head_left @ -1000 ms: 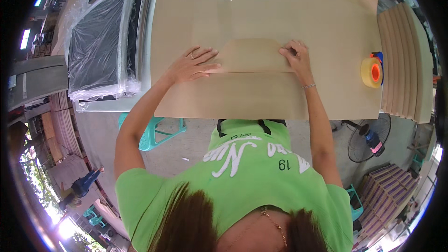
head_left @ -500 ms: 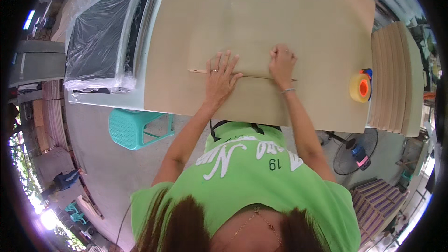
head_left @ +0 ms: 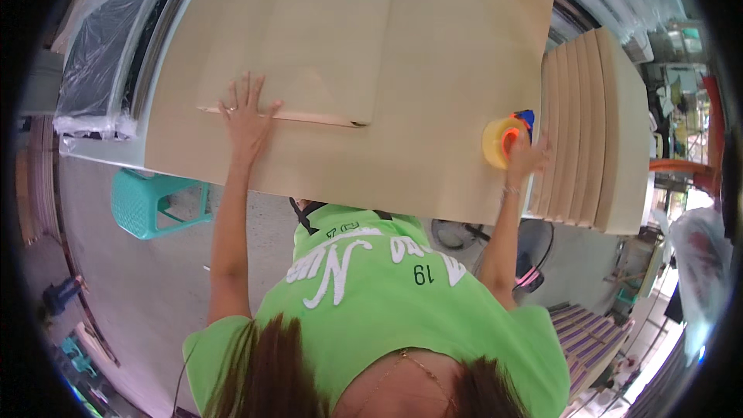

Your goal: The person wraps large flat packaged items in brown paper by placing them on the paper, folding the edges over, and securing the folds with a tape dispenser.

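Note:
A large brown paper sheet (head_left: 433, 139) covers the table, and on it a flat packet folded in brown paper (head_left: 309, 39) lies at the left. My left hand (head_left: 249, 124) rests flat on the packet's near edge, fingers spread. At the sheet's right edge lies a yellow tape roll (head_left: 494, 143) with an orange core, on a blue dispenser (head_left: 526, 117). My right hand (head_left: 527, 158) is at the roll's right side, slightly blurred, fingers apart around the dispenser. Whether it touches the dispenser is unclear.
Plastic-wrapped dark panels (head_left: 108, 46) lie on the table's left. Thick brown boards (head_left: 576, 131) are stacked at the right beside the tape. A teal stool (head_left: 143, 203) stands on the floor at left, and a fan (head_left: 535, 251) below the table's right side.
My right hand has left the packet's folded edge and moved right to the tape dispenser. My left hand stays on the packet's edge. The whole view has shifted to the right.

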